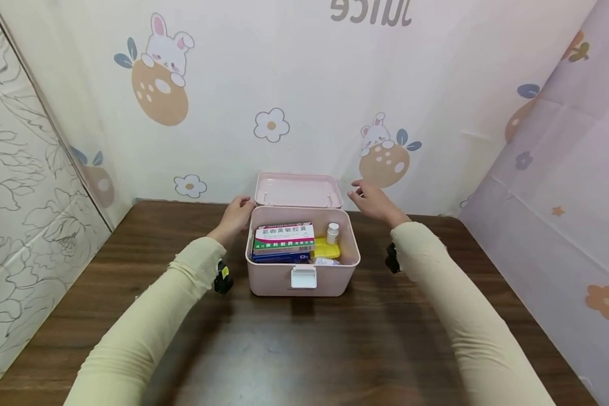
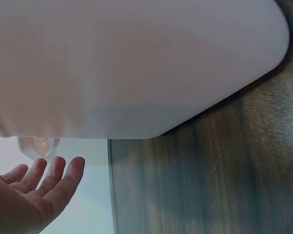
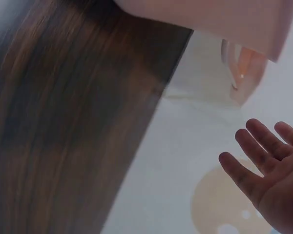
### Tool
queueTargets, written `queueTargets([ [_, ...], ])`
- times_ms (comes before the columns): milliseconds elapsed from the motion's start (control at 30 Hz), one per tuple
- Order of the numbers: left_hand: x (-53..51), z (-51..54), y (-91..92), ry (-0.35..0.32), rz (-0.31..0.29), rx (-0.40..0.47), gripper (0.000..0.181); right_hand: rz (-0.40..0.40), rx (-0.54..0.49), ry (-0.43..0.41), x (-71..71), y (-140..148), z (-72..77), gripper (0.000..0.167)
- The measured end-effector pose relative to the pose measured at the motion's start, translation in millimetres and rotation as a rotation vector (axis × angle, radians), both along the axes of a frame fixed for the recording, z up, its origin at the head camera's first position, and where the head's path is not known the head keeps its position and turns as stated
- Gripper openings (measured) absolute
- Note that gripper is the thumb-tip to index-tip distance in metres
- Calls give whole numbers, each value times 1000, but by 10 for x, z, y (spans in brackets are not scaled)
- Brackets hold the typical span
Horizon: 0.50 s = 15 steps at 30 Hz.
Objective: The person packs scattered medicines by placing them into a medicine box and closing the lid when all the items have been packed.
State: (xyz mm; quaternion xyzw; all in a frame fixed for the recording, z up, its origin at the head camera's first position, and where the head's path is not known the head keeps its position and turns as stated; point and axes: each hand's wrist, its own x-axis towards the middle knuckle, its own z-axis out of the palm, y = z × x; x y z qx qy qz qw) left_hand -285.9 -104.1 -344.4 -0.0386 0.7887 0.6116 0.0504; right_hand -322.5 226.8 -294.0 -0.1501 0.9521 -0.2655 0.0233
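A pink storage box (image 1: 274,282) stands on the table with its lid (image 1: 299,189) tipped back. Inside lie medicine boxes (image 1: 284,239), a small white bottle (image 1: 332,233) and a yellow item (image 1: 326,248) whose kind I cannot tell. At the box's back left corner is my left hand (image 1: 237,215), fingers relaxed; whether it touches the box is unclear. In the left wrist view its fingers spread beside the box wall (image 2: 112,73). My right hand (image 1: 373,200) hovers right of the lid, apart from it, its fingers spread in the right wrist view.
The dark wooden table (image 1: 294,349) reaches back to a curtain (image 1: 304,73) printed with rabbits and flowers. Further printed cloths hang at the left (image 1: 15,169) and right (image 1: 563,197). A white latch (image 1: 303,277) sits on the box's front.
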Motion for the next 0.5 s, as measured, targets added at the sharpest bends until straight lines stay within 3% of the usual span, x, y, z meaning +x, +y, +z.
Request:
queueTargets([
  [200, -124, -71, -17, -10, 18, 48, 53, -31, -150, -149, -109, -45, -147, 54],
  [500, -248, -180, -86, -16, -24, 190, 51, -47, -505, -365, -271, -149, -443, 50],
])
